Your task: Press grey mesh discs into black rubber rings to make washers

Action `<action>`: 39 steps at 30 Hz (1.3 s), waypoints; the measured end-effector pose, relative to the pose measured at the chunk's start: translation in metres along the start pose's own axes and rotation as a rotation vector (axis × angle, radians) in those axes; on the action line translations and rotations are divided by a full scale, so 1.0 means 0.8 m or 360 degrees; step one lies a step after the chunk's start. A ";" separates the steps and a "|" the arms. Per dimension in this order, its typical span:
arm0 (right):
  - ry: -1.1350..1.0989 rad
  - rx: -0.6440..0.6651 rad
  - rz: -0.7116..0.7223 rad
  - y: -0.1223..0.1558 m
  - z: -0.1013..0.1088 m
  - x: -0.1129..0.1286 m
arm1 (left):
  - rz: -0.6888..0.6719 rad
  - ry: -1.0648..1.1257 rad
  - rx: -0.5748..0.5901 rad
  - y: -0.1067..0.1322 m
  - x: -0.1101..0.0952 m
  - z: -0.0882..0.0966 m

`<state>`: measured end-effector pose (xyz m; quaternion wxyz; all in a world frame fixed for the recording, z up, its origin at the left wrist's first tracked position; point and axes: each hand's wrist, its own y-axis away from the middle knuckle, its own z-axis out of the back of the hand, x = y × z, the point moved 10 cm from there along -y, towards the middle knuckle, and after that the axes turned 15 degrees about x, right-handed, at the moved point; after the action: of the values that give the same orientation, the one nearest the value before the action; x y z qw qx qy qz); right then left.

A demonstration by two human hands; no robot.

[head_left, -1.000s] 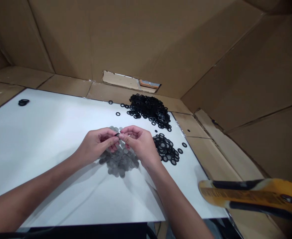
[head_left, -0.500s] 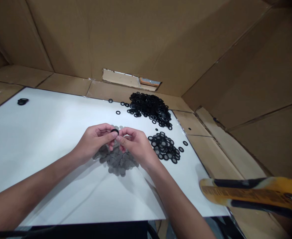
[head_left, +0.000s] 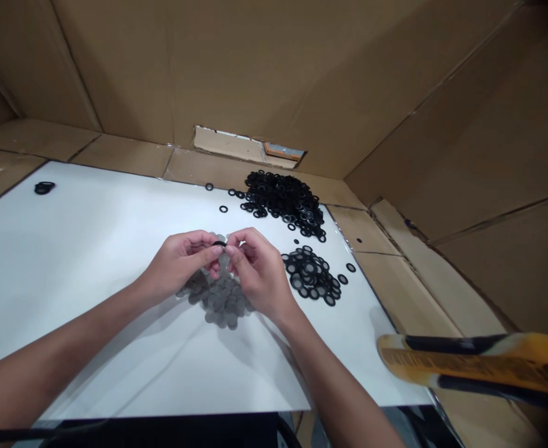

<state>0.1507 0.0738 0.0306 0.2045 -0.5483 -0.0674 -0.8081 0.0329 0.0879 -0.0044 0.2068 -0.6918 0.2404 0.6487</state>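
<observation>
The left hand [head_left: 180, 261] and right hand [head_left: 258, 267] are close together, their fingertips meeting and pinching a small black ring [head_left: 218, 243] between them, with most of the ring hidden by the fingers. Directly below the hands lies a loose heap of gray discs [head_left: 222, 303], partly under the fingers and nearly touching the left palm. Just beyond the right hand sits a pile of black washers [head_left: 309, 274], and farther ahead of both hands is a larger black heap [head_left: 283, 199]. A few stray rings [head_left: 223, 209] lie ahead of the left hand. Far to the left of it is a small stack [head_left: 44, 188]. All of these rest on a white board [head_left: 78, 249]. Well to the right of the right hand, a yellow-and-black handle [head_left: 479, 364] intrudes over cardboard [head_left: 405, 292].
</observation>
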 end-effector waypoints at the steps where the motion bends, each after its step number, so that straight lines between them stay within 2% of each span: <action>1: 0.0131 -0.0031 0.0051 0.002 0.000 0.007 | -0.0001 0.0014 -0.0011 0.000 0.001 0.001; 5: 0.0502 -0.0125 0.0144 0.007 0.001 0.026 | -0.0020 0.0037 -0.0043 0.002 0.001 0.001; 11: 0.0422 -0.0100 0.0088 0.005 0.002 0.021 | -0.0076 0.0001 -0.0083 0.006 -0.003 0.001; 17: 0.0479 -0.0166 0.0101 0.008 -0.001 0.026 | -0.0137 0.0063 -0.0109 0.006 -0.001 0.005; 21: 0.0150 -0.0115 0.0001 0.007 -0.008 0.008 | -0.0176 0.0144 -0.0114 0.004 -0.003 0.005; 26: -0.0396 -0.0025 -0.0109 0.002 -0.015 -0.017 | -0.0084 0.0062 -0.0076 0.002 -0.003 0.000; 34: -0.0548 0.0059 -0.0224 -0.003 -0.020 -0.022 | -0.0080 0.0081 0.0015 0.003 -0.006 -0.008; 39: -0.0689 0.0081 -0.0088 -0.005 -0.027 -0.017 | -0.0180 0.0164 0.0058 0.002 -0.010 -0.011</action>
<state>0.1344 0.0738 0.0104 0.1768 -0.7015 -0.1452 -0.6749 0.0384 0.0818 0.0040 0.2429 -0.7329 0.2231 0.5951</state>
